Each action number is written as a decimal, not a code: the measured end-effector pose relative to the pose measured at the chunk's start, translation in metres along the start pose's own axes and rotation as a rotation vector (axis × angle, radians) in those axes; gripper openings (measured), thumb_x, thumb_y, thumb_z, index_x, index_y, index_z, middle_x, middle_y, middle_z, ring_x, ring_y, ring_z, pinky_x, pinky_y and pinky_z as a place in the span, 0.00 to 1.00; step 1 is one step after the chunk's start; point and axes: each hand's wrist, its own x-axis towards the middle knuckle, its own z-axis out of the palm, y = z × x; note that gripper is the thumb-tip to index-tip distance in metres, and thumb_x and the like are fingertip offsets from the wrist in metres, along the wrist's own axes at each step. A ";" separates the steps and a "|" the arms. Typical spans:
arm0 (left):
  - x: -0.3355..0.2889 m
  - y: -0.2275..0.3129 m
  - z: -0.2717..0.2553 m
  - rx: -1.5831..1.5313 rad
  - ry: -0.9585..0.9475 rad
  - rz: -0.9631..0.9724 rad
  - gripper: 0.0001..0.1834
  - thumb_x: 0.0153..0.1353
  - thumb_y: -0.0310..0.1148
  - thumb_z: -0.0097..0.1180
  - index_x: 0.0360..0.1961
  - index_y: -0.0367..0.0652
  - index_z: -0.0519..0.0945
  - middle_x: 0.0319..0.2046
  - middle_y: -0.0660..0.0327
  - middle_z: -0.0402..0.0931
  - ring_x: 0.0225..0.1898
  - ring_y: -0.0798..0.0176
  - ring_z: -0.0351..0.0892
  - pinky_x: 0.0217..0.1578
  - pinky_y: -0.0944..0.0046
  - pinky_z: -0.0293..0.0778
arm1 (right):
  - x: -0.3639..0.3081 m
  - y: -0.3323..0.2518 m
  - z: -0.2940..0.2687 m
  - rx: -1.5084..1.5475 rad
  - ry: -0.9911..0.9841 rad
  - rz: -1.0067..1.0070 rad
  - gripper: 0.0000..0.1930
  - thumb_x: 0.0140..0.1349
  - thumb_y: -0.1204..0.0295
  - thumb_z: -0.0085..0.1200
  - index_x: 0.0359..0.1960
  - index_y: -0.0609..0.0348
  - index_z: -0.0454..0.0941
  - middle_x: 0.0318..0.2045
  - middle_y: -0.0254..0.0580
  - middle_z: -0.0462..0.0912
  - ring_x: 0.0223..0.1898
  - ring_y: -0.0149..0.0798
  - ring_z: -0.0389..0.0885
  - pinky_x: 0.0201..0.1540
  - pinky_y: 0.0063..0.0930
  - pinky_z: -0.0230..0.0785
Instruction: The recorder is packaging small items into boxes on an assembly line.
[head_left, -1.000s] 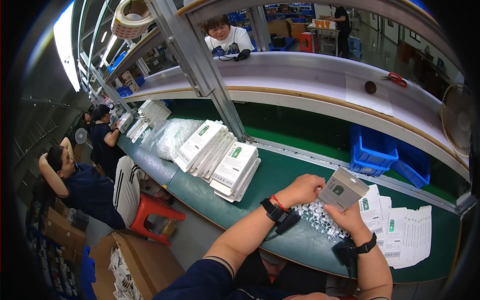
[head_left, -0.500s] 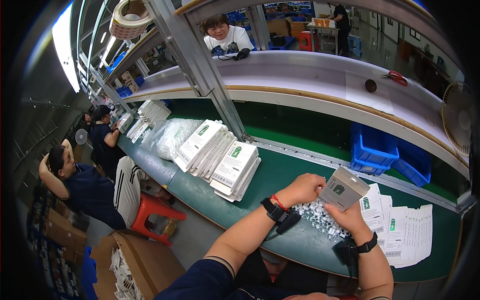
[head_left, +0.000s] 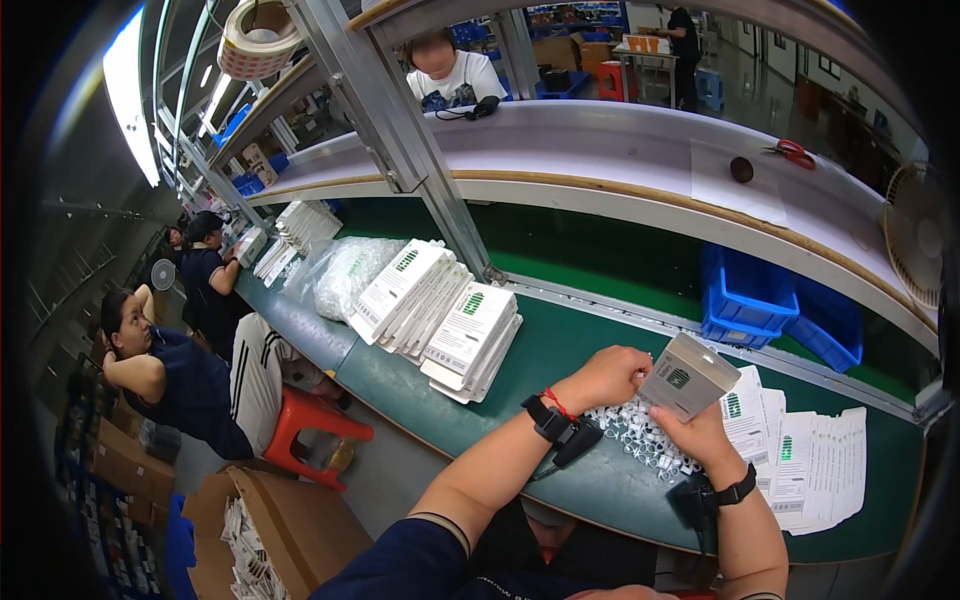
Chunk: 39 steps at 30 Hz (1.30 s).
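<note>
A small light-coloured carton (head_left: 690, 377) with green print is held up over the bench by my right hand (head_left: 697, 436), thumb across its lower front. Close to the carton's left side is my left hand (head_left: 606, 379), its fingers pinched together. Whatever those fingertips hold is too small to make out. Beneath both hands lies a loose pile of small white ring-shaped plastic parts (head_left: 640, 432). To the right of my right hand, flat white cartons (head_left: 825, 470) lie fanned out in overlapping layers.
Stacked white cartons (head_left: 470, 330) and a clear plastic bag (head_left: 350, 278) of white parts sit to the left. Blue bins (head_left: 750, 300) stand behind the rail. Above runs a shelf (head_left: 600, 150) with red scissors (head_left: 795, 153). An open cardboard box (head_left: 300, 520) is at lower left.
My hands and the carton stay almost in place. The seated person at left has turned their head and shifted their arms; the person across the shelf has bowed their head further.
</note>
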 end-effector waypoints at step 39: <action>-0.001 0.004 -0.002 -0.019 0.024 0.015 0.09 0.43 0.19 0.50 0.28 0.37 0.78 0.28 0.48 0.78 0.32 0.40 0.76 0.31 0.50 0.72 | 0.001 -0.002 -0.001 -0.014 -0.010 0.007 0.23 0.48 0.70 0.66 0.47 0.64 0.77 0.41 0.51 0.82 0.43 0.47 0.82 0.46 0.35 0.73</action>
